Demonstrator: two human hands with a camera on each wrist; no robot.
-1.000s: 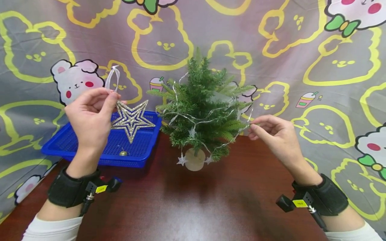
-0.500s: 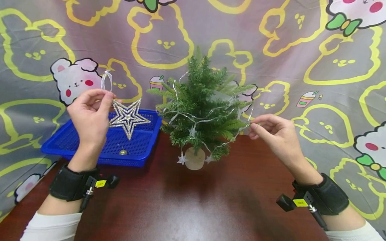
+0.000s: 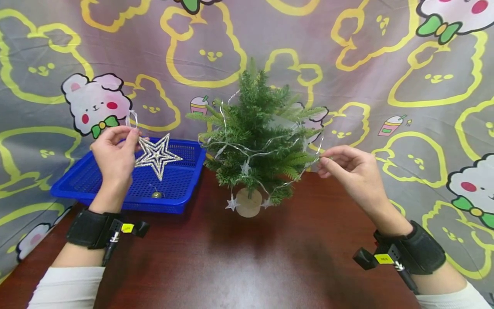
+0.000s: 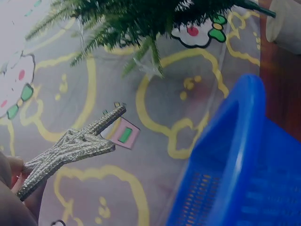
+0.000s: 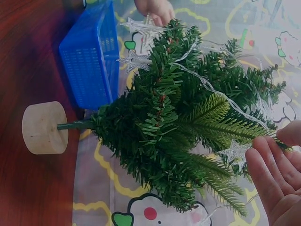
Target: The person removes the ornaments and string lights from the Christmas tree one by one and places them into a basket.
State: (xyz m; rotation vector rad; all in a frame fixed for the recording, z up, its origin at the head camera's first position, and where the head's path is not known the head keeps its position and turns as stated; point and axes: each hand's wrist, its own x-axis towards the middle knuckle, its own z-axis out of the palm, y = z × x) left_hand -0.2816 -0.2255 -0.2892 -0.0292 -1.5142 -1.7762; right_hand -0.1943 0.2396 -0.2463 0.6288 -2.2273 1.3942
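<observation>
My left hand (image 3: 115,156) pinches a glittery gold star ornament (image 3: 157,156) by one point, above the blue basket. A white ribbon loop (image 3: 132,119) stands up over the fingers. In the left wrist view the star (image 4: 70,146) shows nearly edge-on. A small artificial Christmas tree (image 3: 258,124) stands upright in the middle on a round wooden base (image 3: 248,203). Clear star string lights (image 3: 266,148) wind around it. At the tree's right side, thumb and fingers of my right hand (image 3: 349,174) pinch a branch tip (image 5: 282,145), close to the light wire.
The blue plastic basket (image 3: 193,171) sits at the left of the brown table (image 3: 247,257). Inside lies a small gold ball ornament (image 3: 156,195). A grey cartoon-print cloth (image 3: 347,60) hangs behind everything. Each wrist wears a black strap with a small camera.
My left hand has drawn slightly left and downward with the star, away from the tree. The right hand stays in place at the branch.
</observation>
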